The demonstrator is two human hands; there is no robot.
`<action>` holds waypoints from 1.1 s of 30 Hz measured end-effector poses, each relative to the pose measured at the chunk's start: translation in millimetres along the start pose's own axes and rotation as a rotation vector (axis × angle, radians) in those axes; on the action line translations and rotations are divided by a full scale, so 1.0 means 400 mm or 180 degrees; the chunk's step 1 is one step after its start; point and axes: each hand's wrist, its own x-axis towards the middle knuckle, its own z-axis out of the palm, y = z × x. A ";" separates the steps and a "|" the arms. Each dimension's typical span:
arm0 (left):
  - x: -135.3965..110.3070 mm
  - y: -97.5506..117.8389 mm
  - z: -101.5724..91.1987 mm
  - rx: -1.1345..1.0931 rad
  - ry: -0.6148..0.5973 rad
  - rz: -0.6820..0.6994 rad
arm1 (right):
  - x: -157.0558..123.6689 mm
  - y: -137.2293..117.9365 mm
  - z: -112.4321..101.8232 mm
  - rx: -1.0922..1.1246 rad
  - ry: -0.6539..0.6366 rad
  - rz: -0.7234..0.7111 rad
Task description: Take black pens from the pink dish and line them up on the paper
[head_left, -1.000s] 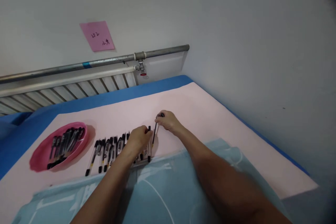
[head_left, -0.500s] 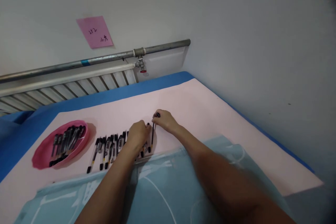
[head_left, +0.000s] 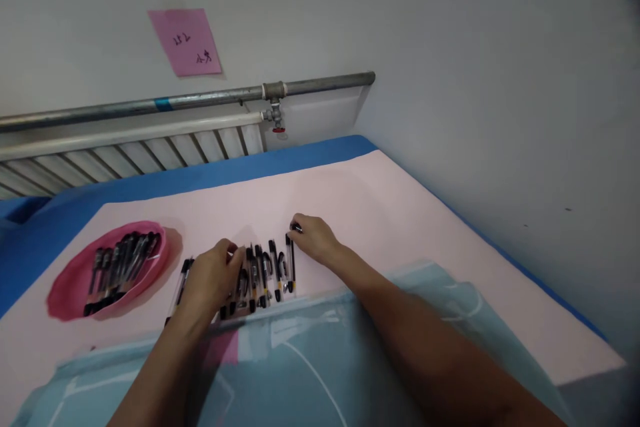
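Side by side in front of me lies a row of clear-barrelled pens (head_left: 263, 277) with black ends, small clear and black pieces among them. My left hand (head_left: 213, 273) is over the left part of this row, its fingers curled together at the pen tops; what they hold, if anything, is hidden. Just beyond the row's right end is my right hand (head_left: 315, 238), fingers pinched around a small black piece that looks like a pen cap (head_left: 297, 228). A thin dark pen (head_left: 293, 267) lies below its fingertips; whether they touch it I cannot tell.
At the left, a pink basin (head_left: 63, 290) holds several black-capped pens (head_left: 120, 263). A pale pink sheet (head_left: 345, 193) covers the blue-edged table, and light-blue cloth (head_left: 295, 360) lies along the near side. Behind are a radiator (head_left: 125, 159), a pipe (head_left: 210, 100) and a pink note (head_left: 187, 43).
My left hand has moved left along the row, uncovering pens on the right. The thin dark pen, upright under my right fingertips before, now lies beside the last pen. The view has shifted slightly.
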 end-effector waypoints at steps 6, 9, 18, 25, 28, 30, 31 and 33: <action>-0.004 -0.032 0.020 -0.0347 0.0033 -0.0010 | 0.003 -0.017 0.005 -0.0156 -0.0064 -0.0054; -0.004 -0.041 0.016 -0.0429 -0.0001 -0.0031 | 0.008 -0.028 0.005 -0.0146 -0.0147 -0.0104; 0.005 -0.058 0.016 -0.0384 -0.0140 -0.0027 | -0.079 -0.062 -0.061 -0.0590 -0.0824 -0.0037; 0.005 -0.060 0.014 -0.0426 -0.0230 -0.0045 | -0.135 -0.100 -0.104 -0.0922 -0.1638 0.0006; 0.008 -0.065 0.015 -0.0347 -0.0278 -0.0017 | -0.132 -0.091 -0.114 -0.0574 -0.1810 0.0058; 0.010 -0.067 0.016 -0.0292 -0.0306 0.0022 | -0.126 -0.084 -0.114 -0.0433 -0.1750 0.0041; 0.010 -0.068 0.016 -0.0271 -0.0328 0.0048 | -0.123 -0.081 -0.112 -0.0421 -0.1643 0.0039; 0.011 -0.069 0.017 -0.0230 -0.0368 0.0099 | -0.117 -0.079 -0.103 -0.0445 -0.1312 0.0066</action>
